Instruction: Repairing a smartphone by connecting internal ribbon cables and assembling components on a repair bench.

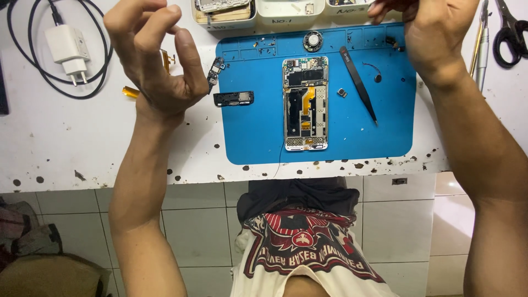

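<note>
hands up over a stripped phone

nearest in view, the white workbench (82, 143) edge with its chipped dark spots, and on it the blue repair mat (258, 137). dead centre of the mat lies the opened phone (306, 103), back cover off, lengthwise, board and shields bare, an orange flex ribbon running down its middle. at its 9 o'clock, just beside, a small black speaker module (234, 98); at 3 o'clock, black tweezers (358, 84) lying slantwise, with a tiny camera part (342, 92) between.

left hand (157, 60) hovers above the bench at the phone's 10 o'clock, fingers curled loosely inward, thumb near the fingertips; whether it pinches something, i cannot tell. right hand (434, 33) is up at 1 o'clock over the mat's far corner, fingers reaching toward the white parts trays (275, 14); its grip is hidden.

my read: small parts want slow fingers here, kept low over the mat so nothing bounces off. farther out, a white charger (69, 49) at 10 o'clock, scissors (511, 33) at 2.
</note>
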